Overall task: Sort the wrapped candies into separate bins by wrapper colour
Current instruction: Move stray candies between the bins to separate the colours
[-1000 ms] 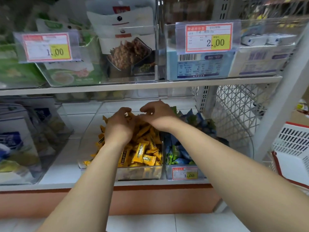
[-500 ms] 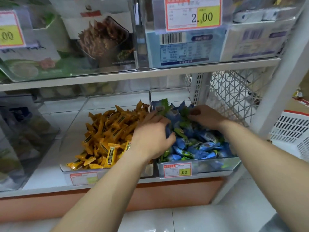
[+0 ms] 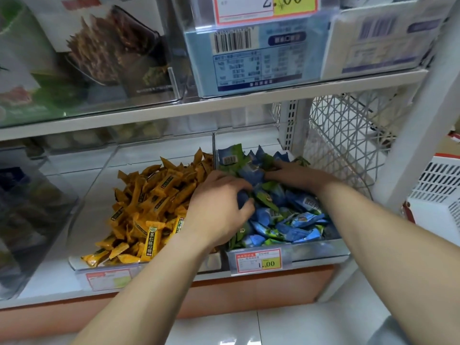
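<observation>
**Yellow candies left, blue and green candies right**

Too many of either kind to count. Two clear bins, side by side and touching, on the lower shelf. In the left bin, yellow wrappers only, heaped toward its right wall. In the right bin, blue and green wrappers mixed in one pile.

Two hands, both in the right bin. Left hand across the wall between the bins, fingers curled, pinching one blue candy between thumb and forefinger. Right hand palm down at the back of the pile, fingertips buried among the wrappers; cannot tell whether gripping any.

Three tags in view: price tag on the left bin's front, blurred; second price tag on the right bin's front, marked 1.00; third price tag up top, marked 2.00.

Overhead, the upper shelf, close above the bins' back ends, loaded with a blue box and a snack packet behind clear fronts. Just right of the bins, a white wire mesh panel; beyond it, a white basket. Left forearm across the left bin's front right corner, hiding part of it.
</observation>
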`<move>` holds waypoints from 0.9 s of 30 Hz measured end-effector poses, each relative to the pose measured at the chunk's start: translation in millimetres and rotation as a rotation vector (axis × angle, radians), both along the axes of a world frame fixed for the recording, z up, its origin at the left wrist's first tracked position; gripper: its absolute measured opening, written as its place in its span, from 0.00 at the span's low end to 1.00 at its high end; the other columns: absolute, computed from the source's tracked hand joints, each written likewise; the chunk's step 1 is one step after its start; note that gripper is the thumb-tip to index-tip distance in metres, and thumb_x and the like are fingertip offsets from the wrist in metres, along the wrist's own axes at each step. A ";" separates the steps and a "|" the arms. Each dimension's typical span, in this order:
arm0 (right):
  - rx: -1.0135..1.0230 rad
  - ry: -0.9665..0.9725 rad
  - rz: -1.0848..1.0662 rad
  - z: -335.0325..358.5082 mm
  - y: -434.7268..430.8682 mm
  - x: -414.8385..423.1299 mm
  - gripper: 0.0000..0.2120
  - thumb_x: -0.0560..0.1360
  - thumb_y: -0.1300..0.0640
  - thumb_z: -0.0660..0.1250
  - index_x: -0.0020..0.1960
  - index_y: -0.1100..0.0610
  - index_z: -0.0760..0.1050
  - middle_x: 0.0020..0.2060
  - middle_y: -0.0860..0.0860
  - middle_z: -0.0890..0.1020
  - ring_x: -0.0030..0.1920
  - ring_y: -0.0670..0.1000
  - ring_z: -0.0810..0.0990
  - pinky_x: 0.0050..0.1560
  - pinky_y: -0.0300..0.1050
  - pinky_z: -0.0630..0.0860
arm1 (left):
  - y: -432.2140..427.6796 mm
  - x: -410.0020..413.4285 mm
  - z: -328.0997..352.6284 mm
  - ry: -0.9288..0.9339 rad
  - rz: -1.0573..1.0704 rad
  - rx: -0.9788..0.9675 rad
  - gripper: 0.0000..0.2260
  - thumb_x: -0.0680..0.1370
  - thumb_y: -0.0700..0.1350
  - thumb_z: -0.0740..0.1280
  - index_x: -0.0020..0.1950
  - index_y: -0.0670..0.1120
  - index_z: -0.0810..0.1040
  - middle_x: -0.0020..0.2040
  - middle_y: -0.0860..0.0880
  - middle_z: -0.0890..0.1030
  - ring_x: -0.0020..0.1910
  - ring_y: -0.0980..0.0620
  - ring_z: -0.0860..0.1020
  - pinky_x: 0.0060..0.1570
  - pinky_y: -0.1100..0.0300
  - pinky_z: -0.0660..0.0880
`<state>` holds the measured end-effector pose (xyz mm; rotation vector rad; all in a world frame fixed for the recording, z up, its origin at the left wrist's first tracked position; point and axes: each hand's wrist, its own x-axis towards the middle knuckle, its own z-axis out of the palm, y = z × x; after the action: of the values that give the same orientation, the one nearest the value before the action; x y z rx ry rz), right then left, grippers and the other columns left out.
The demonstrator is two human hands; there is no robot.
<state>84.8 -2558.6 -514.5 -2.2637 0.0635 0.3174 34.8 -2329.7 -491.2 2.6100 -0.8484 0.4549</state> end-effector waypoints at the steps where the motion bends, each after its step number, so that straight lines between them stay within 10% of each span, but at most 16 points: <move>1: 0.049 -0.012 -0.002 -0.1 0.2 -0.7 0.13 0.78 0.51 0.67 0.61 0.42 0.73 0.59 0.48 0.81 0.43 0.34 0.80 0.43 0.28 0.72 | -0.4 0.0 0.1 0.007 0.004 -0.007 0.13 0.74 0.54 0.68 0.57 0.55 0.82 0.54 0.56 0.83 0.61 0.52 0.70 0.52 0.57 0.72; 5: 0.050 0.005 0.052 -0.9 6.8 1.3 0.21 0.78 0.47 0.66 0.70 0.44 0.71 0.63 0.45 0.77 0.59 0.45 0.76 0.60 0.38 0.70 | -1.5 -0.2 -0.2 0.025 0.020 -0.023 0.12 0.74 0.53 0.68 0.56 0.55 0.82 0.53 0.55 0.83 0.61 0.53 0.70 0.52 0.58 0.71; 9: 0.036 -0.112 0.057 0.9 13.0 -3.4 0.17 0.79 0.52 0.66 0.66 0.44 0.72 0.58 0.40 0.74 0.54 0.39 0.73 0.42 0.19 0.64 | -1.1 -2.1 0.5 0.043 0.017 -0.050 0.12 0.74 0.52 0.69 0.56 0.55 0.82 0.52 0.56 0.83 0.61 0.54 0.70 0.51 0.59 0.72; 27: -0.090 -0.535 -0.080 50.0 8.5 -46.3 0.18 0.75 0.47 0.72 0.63 0.46 0.75 0.54 0.48 0.76 0.54 0.50 0.75 0.48 0.41 0.68 | -8.9 -7.5 17.8 0.067 0.089 -0.298 0.16 0.77 0.53 0.68 0.63 0.52 0.72 0.54 0.51 0.80 0.49 0.48 0.79 0.42 0.58 0.73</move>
<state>38.4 -2550.1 -464.6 -2.3550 -0.1127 -0.3428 27.2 -2338.6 -473.4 2.3795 -0.5933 0.4749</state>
